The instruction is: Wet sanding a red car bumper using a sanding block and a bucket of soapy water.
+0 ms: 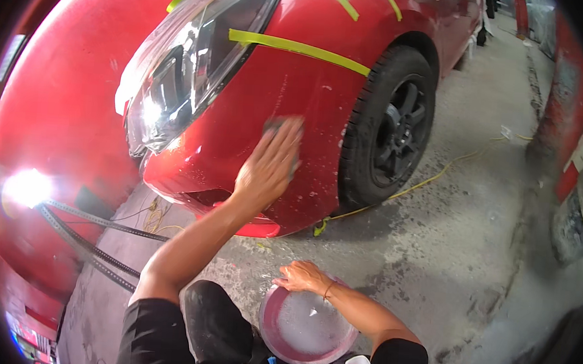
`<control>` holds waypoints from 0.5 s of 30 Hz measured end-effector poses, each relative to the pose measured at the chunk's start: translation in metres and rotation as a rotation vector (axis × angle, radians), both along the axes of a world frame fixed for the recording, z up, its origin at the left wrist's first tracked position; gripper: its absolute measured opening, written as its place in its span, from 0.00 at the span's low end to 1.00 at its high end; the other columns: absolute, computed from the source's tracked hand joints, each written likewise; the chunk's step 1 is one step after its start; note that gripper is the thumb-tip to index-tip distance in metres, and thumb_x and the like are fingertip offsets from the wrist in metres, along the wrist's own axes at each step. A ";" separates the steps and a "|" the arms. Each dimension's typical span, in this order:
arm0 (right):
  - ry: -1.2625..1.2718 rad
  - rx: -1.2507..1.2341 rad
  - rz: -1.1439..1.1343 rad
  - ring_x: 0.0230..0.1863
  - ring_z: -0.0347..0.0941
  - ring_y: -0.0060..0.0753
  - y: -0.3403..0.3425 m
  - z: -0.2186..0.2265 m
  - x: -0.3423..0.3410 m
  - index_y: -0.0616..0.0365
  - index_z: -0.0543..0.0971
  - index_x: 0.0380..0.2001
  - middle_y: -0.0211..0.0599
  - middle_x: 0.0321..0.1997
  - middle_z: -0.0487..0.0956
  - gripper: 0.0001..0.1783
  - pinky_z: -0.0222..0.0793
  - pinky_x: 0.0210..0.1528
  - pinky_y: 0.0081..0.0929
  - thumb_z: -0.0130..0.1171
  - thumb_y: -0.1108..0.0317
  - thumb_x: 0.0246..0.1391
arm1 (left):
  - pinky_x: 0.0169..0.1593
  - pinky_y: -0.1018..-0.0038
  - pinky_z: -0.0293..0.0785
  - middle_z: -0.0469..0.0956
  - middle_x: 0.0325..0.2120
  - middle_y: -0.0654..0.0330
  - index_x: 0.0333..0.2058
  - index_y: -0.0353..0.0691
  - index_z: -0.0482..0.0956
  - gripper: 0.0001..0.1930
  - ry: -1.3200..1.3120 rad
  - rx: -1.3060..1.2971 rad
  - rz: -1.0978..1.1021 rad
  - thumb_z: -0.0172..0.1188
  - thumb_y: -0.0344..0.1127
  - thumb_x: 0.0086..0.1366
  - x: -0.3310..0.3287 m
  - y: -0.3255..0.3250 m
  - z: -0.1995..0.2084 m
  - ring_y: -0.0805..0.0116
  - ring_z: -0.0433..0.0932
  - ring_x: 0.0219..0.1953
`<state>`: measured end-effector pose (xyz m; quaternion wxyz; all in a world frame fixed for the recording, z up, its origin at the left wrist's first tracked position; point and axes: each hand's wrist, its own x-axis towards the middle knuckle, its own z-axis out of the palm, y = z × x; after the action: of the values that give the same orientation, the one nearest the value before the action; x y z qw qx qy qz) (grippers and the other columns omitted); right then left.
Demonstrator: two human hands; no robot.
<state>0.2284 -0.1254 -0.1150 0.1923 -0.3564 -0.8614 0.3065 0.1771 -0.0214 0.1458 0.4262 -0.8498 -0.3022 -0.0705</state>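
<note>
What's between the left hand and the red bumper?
A dark pad, mostly hidden under the left hand, lies between it and the red bumper. Only its edges show, in the head view.

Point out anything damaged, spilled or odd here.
A pale, broken streak marks the red panel above the left hand, breaking up its colour; scratch or suds, I can't tell. The floor is blotched dark, perhaps from splashes.

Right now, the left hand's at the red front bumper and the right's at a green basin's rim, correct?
Wrong colour: the head view shows a pink basin. The left hand is at the red front bumper and the right hand at its rim.
</note>
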 end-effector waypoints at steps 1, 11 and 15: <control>0.080 0.012 -0.028 0.32 0.78 0.59 0.003 0.003 -0.001 0.60 0.79 0.28 0.52 0.24 0.80 0.28 0.74 0.39 0.51 0.53 0.42 0.58 | 0.70 0.62 0.48 0.57 0.67 0.50 0.62 0.31 0.64 0.28 -0.002 -0.037 0.024 0.49 0.42 0.68 -0.029 -0.010 -0.022 0.60 0.54 0.70; 0.801 -0.077 -0.587 0.47 0.77 0.36 -0.007 0.067 0.071 0.58 0.70 0.57 0.47 0.49 0.78 0.35 0.76 0.43 0.30 0.66 0.49 0.52 | 0.57 0.62 0.68 0.76 0.46 0.41 0.52 0.35 0.72 0.17 -0.931 -1.184 0.020 0.47 0.38 0.72 -0.062 -0.101 -0.115 0.47 0.75 0.53; 0.626 -0.498 -0.429 0.33 0.77 0.21 -0.005 0.077 0.074 0.60 0.75 0.44 0.34 0.32 0.79 0.23 0.73 0.28 0.23 0.68 0.55 0.52 | 0.43 0.65 0.71 0.79 0.37 0.49 0.46 0.36 0.75 0.22 -1.419 -1.703 0.118 0.45 0.50 0.73 -0.081 -0.085 -0.171 0.58 0.78 0.40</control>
<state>0.3029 -0.1306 -0.0385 0.4111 -0.4525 -0.5684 0.5506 0.0965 -0.1060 -0.0251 -0.5641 -0.6159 -0.4673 -0.2899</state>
